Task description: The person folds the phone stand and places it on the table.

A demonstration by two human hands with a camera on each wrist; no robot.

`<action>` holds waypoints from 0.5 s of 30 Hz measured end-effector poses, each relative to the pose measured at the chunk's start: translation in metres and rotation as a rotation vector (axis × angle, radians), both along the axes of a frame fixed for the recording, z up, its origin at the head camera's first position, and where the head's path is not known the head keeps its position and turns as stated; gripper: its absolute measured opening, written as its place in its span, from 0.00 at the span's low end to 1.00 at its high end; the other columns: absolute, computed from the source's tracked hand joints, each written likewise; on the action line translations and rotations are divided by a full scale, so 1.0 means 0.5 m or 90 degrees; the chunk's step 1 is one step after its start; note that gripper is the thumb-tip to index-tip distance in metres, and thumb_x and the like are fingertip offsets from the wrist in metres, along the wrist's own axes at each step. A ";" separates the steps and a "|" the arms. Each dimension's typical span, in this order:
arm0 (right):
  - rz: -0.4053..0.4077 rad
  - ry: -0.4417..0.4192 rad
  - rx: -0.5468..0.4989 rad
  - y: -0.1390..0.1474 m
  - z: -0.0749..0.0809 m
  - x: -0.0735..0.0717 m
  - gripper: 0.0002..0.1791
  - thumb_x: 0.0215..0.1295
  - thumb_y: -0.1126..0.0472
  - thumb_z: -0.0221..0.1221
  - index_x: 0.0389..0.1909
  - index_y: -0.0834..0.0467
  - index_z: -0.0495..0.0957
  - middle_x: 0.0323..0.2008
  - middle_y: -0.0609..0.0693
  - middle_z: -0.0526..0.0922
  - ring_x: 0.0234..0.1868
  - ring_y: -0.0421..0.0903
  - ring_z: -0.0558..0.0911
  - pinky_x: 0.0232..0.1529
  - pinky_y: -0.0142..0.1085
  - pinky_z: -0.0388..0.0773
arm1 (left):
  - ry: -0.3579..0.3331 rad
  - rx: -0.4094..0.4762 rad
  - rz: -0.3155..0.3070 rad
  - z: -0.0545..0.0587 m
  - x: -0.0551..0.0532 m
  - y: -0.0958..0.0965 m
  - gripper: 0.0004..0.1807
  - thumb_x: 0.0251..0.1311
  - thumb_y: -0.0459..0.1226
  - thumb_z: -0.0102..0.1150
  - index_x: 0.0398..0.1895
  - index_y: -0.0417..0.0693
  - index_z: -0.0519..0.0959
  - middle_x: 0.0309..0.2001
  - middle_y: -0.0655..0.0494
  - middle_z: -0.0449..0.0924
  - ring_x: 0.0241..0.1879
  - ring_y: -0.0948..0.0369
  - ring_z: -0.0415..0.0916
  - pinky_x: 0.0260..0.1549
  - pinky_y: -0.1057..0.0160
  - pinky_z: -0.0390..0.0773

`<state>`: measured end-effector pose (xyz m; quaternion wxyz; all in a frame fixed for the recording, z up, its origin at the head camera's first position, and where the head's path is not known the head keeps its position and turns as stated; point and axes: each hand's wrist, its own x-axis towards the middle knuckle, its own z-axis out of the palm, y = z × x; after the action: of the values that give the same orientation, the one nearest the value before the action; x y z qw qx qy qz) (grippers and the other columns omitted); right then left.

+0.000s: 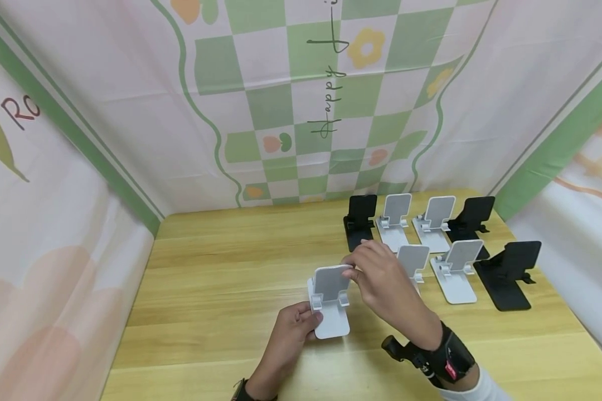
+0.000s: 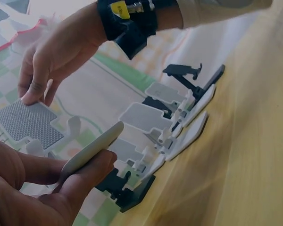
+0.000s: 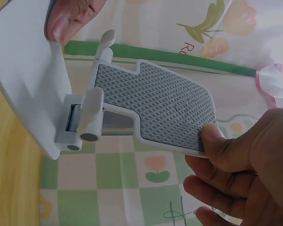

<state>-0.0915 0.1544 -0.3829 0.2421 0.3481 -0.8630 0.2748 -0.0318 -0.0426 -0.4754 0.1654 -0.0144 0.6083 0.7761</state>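
Note:
A white phone stand [image 1: 331, 298] with a grey textured pad [image 3: 160, 103] is held up over the middle of the table, its back plate raised from the base. My left hand [image 1: 295, 328] grips the base [image 3: 30, 70] at its left edge, thumb on top. With thumb and fingers, my right hand [image 1: 381, 278] pinches the upper right corner of the back plate; the right wrist view shows the thumb on the pad. Two hook-shaped lips [image 3: 92, 113] stick out at the plate's lower edge.
Unfolded phone stands fill the table's right side in two rows: several white ones, such as this white stand [image 1: 456, 273], and several black ones, like this black stand [image 1: 504, 284]. My right forearm partly hides a white stand [image 1: 413, 262]. Patterned cloth [image 1: 321, 111] hangs behind the wooden table [image 1: 205, 289].

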 end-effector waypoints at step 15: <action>0.129 -0.323 -0.129 -0.007 -0.015 0.012 0.33 0.56 0.50 0.66 0.63 0.50 0.70 0.60 0.46 0.77 0.60 0.43 0.75 0.59 0.44 0.77 | 0.012 0.021 -0.026 0.021 0.007 0.002 0.23 0.64 0.32 0.55 0.57 0.21 0.70 0.45 0.34 0.83 0.42 0.54 0.83 0.35 0.67 0.85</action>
<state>-0.0856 0.1507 -0.3905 0.0233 0.3266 -0.8250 0.4605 -0.0285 -0.0417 -0.4650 0.1756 0.0085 0.5970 0.7828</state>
